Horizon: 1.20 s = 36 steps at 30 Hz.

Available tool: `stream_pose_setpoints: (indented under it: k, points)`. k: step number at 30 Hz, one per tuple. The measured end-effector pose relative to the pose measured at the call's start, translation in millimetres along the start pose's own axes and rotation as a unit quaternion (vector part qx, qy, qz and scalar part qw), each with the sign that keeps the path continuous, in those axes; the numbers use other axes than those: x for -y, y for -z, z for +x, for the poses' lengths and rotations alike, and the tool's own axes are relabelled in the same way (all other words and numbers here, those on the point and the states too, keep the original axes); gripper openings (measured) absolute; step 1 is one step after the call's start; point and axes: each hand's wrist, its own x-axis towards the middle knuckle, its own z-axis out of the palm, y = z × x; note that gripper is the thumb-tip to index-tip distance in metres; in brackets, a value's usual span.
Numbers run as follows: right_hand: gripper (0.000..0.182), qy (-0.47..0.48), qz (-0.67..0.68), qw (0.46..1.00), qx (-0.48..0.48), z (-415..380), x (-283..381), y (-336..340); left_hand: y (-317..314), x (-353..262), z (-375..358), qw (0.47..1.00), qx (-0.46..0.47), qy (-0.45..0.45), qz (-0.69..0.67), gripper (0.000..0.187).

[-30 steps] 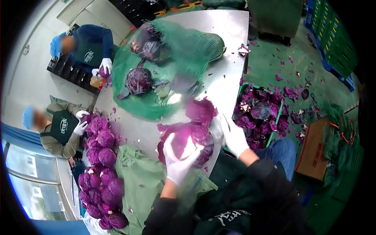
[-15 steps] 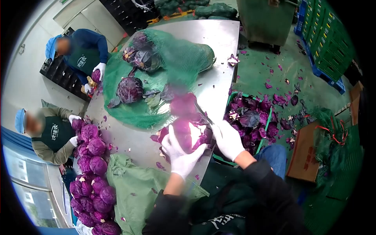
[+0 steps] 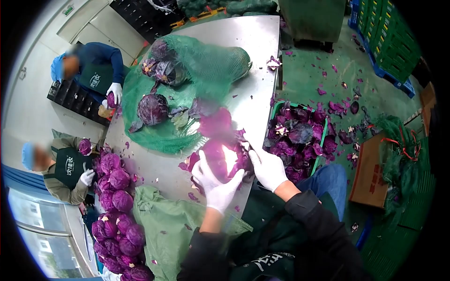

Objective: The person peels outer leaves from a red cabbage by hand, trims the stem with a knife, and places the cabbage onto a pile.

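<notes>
A red cabbage, its pale cut base facing up and right under a bright glare, is at the near edge of the metal table. My left hand, in a white glove, wraps round its near left side. On the right side of the cabbage is my gloved right hand, its fingers pressed together at the outer leaves; what they pinch is hidden. Loose purple leaves lie around the head. Just beyond it is a blurred purple patch.
A green mesh bag with cabbages covers the table's far part. Trimmed leaves fill a green crate on my right. A pile of cabbages stands left, beside a green sack. Two co-workers handle cabbages across the table.
My right hand has shifted slightly down beside the cabbage, and the dark strip by its fingers no longer shows. The nearer co-worker has lifted a cabbage away from the pile.
</notes>
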Motion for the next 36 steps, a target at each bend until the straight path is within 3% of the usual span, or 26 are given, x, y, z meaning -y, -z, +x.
stream_pose_setpoints:
  k: [3, 5, 6, 8, 9, 10, 11, 12, 14, 15, 16, 18, 20, 21, 24, 25, 28, 32, 36]
  points:
    - [0.041, 0.052, 0.028, 0.993, -0.104, 10.7, -28.8, -24.2, 1.5, 2.8, -0.6, 1.000, 0.010, -0.004, -0.004, 0.117]
    - [0.042, -0.136, 0.150, 0.978, -0.051, 27.5, -40.5, -6.2, 4.6, 5.7, -3.0, 1.000, 0.007, -0.014, -0.004, 0.117]
    - [0.045, 0.013, 0.019, 0.996, -0.087, 39.1, -94.2, -26.3, 5.4, 7.3, -3.7, 1.000, 0.004, -0.022, -0.006, 0.117]
    - [0.043, -0.061, 0.123, 0.989, -0.057, 53.2, -106.5, -24.7, 4.4, 13.2, -5.6, 0.998, 0.010, -0.051, -0.030, 0.118]
    - [0.040, -0.171, 0.223, 0.959, 0.021, 61.2, -99.8, -14.5, 5.9, 15.8, -5.6, 0.998, 0.018, -0.045, -0.039, 0.119]
    - [0.039, -0.275, 0.317, 0.902, 0.097, 67.9, -85.0, -0.8, 8.3, 19.7, -5.6, 0.998, 0.025, -0.039, -0.049, 0.119]
    - [0.035, -0.346, 0.401, 0.847, 0.047, 71.8, -69.0, 3.3, 9.8, 25.2, -7.9, 0.997, 0.027, -0.049, -0.058, 0.119]
    - [0.034, -0.319, 0.448, 0.835, 0.018, 72.4, -67.0, 8.6, 10.7, 29.7, -8.8, 0.996, 0.025, -0.061, -0.068, 0.118]
    - [0.042, -0.158, 0.418, 0.894, -0.034, 63.3, -33.2, 20.6, 12.3, 27.8, -8.5, 0.995, 0.017, -0.068, -0.076, 0.115]
    - [0.056, -0.048, 0.337, 0.940, -0.034, 55.3, -23.2, 23.2, 12.5, 27.3, -6.4, 0.994, 0.021, -0.080, -0.073, 0.115]
    - [0.067, -0.050, 0.156, 0.984, 0.062, 54.5, -12.9, 31.0, 13.2, 26.6, -4.7, 0.993, 0.030, -0.094, -0.071, 0.114]
    - [0.065, 0.145, 0.025, 0.987, 0.058, 44.9, 7.6, 34.4, 16.2, 26.1, -1.7, 0.992, 0.054, -0.093, -0.067, 0.113]
    - [0.059, 0.128, -0.083, 0.970, 0.191, 51.3, 23.3, 43.4, 19.9, 27.6, 0.6, 0.990, 0.072, -0.087, -0.087, 0.113]
    - [0.043, 0.157, -0.065, 0.978, 0.122, 50.1, 25.8, 39.5, 21.1, 28.8, 1.4, 0.989, 0.076, -0.098, -0.084, 0.113]
    - [0.036, 0.110, -0.113, 0.970, 0.186, 62.5, 34.8, 42.0, 24.2, 30.6, 3.2, 0.983, 0.092, -0.127, -0.095, 0.112]
    - [0.032, 0.135, -0.119, 0.971, 0.159, 64.3, 34.7, 38.3, 25.3, 29.8, 1.9, 0.982, 0.096, -0.136, -0.085, 0.112]
    - [0.031, 0.128, -0.125, 0.959, 0.218, 64.2, 47.4, 59.2, 25.0, 31.7, 5.5, 0.981, 0.097, -0.140, -0.092, 0.113]
    - [0.034, 0.165, -0.137, 0.965, 0.153, 56.1, 38.5, 41.8, 23.5, 33.0, 7.8, 0.981, 0.100, -0.133, -0.101, 0.114]
    - [0.017, 0.227, -0.190, 0.952, 0.076, 43.3, 31.1, 29.5, 25.8, 22.3, 4.2, 0.983, 0.108, -0.114, -0.093, 0.113]
